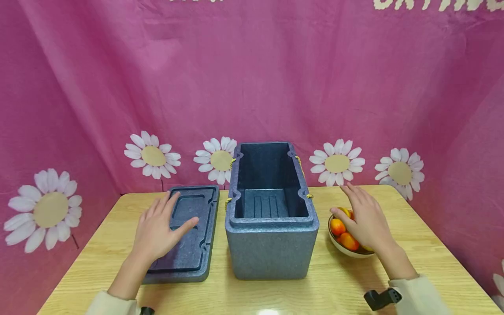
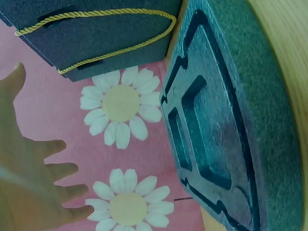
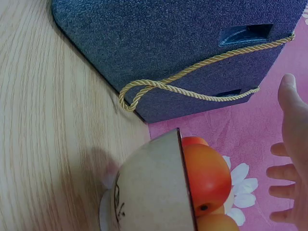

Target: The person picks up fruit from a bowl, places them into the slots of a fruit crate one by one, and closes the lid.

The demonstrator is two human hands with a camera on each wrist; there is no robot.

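My left hand [image 1: 155, 229] hovers over the dark grey foam lid [image 1: 185, 249], fingers spread and holding nothing. The lid lies flat on the table, its recessed side up. On the right, my right hand [image 1: 366, 216] is above a round bowl [image 1: 348, 252] of orange-red fruit [image 1: 337, 227], its fingers straight and nothing in them. Part of the fruit is hidden behind that hand in the head view. Between the hands stands a deep grey foam box [image 1: 271, 253], uncovered, with grooves on its bare floor.
Yellow rope [image 3: 211, 60] loops along the box's sides as handles. The light wooden table [image 1: 267, 297] meets a pink cloth backdrop [image 1: 252, 87] with white daisies at its rear edge. A dark wrist device [image 1: 382, 299] sits at the right cuff.
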